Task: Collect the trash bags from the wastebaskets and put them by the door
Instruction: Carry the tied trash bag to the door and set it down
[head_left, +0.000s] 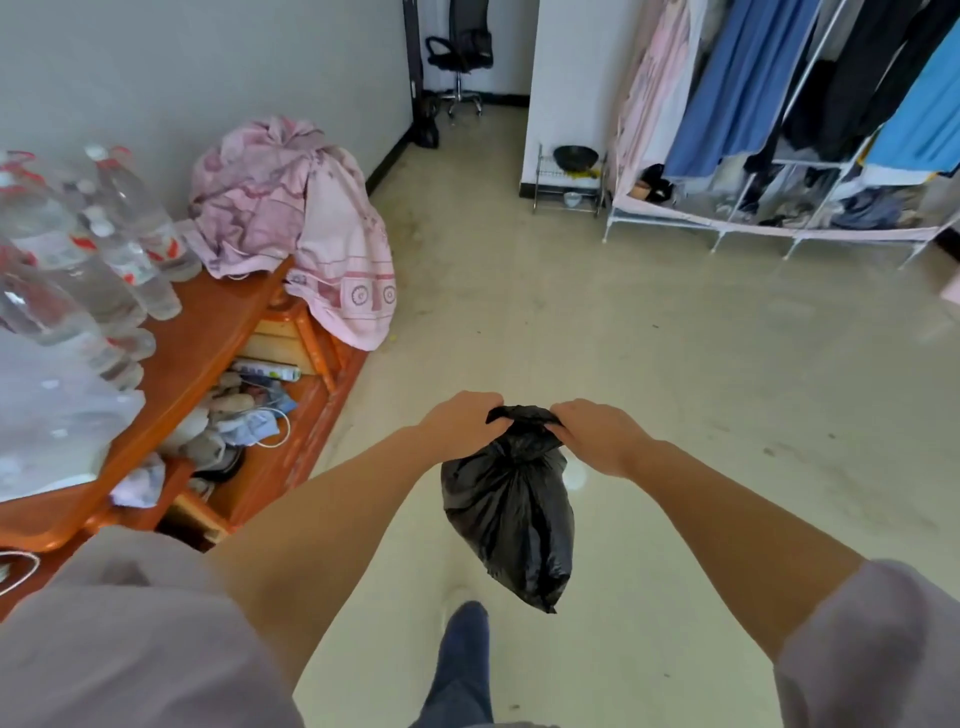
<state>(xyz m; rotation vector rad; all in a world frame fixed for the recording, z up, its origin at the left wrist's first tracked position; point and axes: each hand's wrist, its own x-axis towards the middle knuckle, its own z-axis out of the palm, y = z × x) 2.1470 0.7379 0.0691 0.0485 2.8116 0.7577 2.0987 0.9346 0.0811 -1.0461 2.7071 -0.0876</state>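
I see water bottles crowding the tabletop's left edge. My left hand and right hand each have a grip clamped on the knotted black trash bag, hanging above the floor.

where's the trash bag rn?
Head view, lower centre: the black trash bag hangs above the floor, its gathered neck gripped by the left hand and right hand, right of the orange table.
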